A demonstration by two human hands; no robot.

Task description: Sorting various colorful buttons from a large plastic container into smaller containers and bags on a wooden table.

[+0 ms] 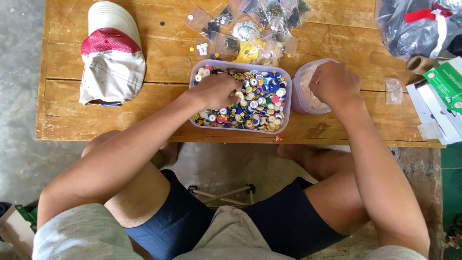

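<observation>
Sorting is under way: the left hand point(219, 90) is curled down among mixed coloured buttons point(260, 103) in the rectangular tub point(288, 91) at the desk's point(72, 120) middle, fingertips buried, so any grip cannot be told. The right hand point(334, 84) rests loosely closed in the small round container point(299, 91) just right. Picking one button needs a fine pinch. Small bags point(250, 24) crowd the far side; a cap point(113, 55) lies left.

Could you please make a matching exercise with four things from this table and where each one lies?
Things:
1. cap
2. left hand
3. right hand
4. small clear bags

Places:
A. at the round tub
B. in the tray of buttons
C. far side of the table, behind the tray
D. table's left end

Pairs: 1-D, 2-B, 3-A, 4-C
</observation>
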